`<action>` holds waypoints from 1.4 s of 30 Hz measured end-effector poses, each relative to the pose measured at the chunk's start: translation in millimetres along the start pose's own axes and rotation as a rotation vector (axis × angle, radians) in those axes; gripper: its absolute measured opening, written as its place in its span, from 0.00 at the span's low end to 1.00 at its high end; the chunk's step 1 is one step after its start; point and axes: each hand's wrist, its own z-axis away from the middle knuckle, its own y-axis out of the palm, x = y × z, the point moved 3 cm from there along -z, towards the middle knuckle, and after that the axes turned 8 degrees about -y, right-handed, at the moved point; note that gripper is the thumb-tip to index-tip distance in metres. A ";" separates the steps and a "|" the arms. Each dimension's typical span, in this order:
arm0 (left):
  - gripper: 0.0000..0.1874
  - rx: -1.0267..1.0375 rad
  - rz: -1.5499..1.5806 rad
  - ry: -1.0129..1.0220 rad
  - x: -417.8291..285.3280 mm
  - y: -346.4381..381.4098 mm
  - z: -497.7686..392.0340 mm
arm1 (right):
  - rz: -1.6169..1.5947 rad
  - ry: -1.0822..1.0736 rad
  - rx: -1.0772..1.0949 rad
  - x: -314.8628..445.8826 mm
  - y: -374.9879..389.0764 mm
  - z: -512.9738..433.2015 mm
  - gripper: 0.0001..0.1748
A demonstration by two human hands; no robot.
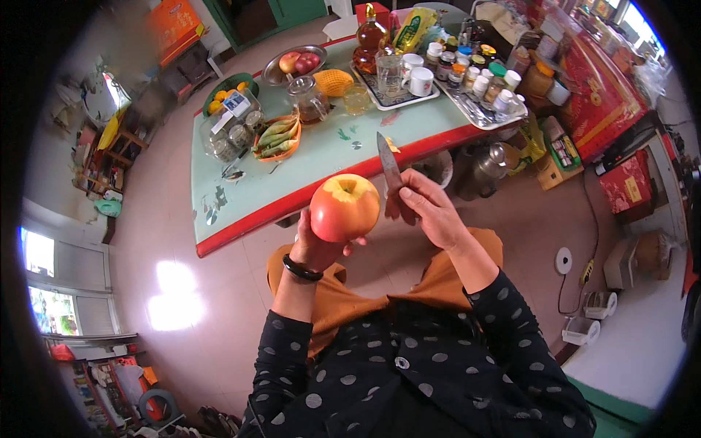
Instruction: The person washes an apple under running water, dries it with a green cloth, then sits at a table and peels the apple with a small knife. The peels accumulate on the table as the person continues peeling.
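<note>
A red and yellow apple [344, 211] rests in my left hand [315, 243], which wraps it from below and the left. Around the stem the skin is pared away, leaving pale yellow flesh. My right hand [430, 205] grips a knife [389, 161] with its blade pointing up and away from me. The blade stands just right of the apple, apart from it. On the table edge beyond the blade lies a small piece of peel [392, 145]. A dark bangle circles my left wrist.
Ahead stands a pale green table [323, 150] with a red edge. It bears a metal bowl of apples [266, 74], a glass teapot [308, 101], an orange basket of corn husks [278, 138], a tray with mugs [378, 101] and several bottles. A kettle [490, 164] stands on the floor.
</note>
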 end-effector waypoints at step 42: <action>0.52 -0.191 0.245 -0.281 -54.4 -154.5 -97.6 | 0.570 0.127 0.138 -109.1 -75.0 -154.3 0.28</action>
